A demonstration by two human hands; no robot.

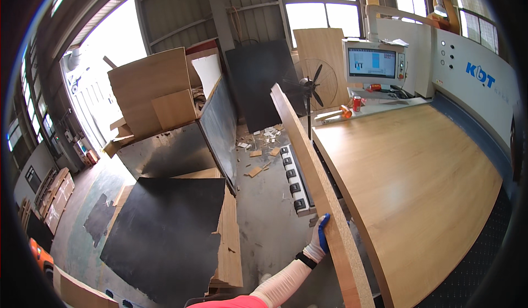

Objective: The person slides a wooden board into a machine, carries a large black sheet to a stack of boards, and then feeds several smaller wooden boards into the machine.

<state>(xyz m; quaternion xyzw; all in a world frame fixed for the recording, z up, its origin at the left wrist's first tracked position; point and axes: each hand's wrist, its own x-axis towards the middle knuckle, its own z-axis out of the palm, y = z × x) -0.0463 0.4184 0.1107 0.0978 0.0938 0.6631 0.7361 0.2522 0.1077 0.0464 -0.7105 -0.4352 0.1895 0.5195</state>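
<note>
My left hand [322, 234], in a white and blue work glove, holds a long wood-coloured panel [314, 168]. It grips the panel's left side towards the near end, with the fingers partly hidden. The panel stands on edge, its narrow pale edge facing up, and stretches away from me. A dark band [306, 260] circles my left wrist over a light sleeve. Just right of the panel lies a large wood-grain board [412, 181] on the machine's bed. My right hand does not show.
A machine housing [467, 60] and control screen [372, 63] stand far right. A red can [357, 104] sits beyond the board, near a black fan [311, 85]. Left are a black sheet [165, 231] and a metal bin [165, 151] of board scraps. Offcuts [256, 171] litter the floor.
</note>
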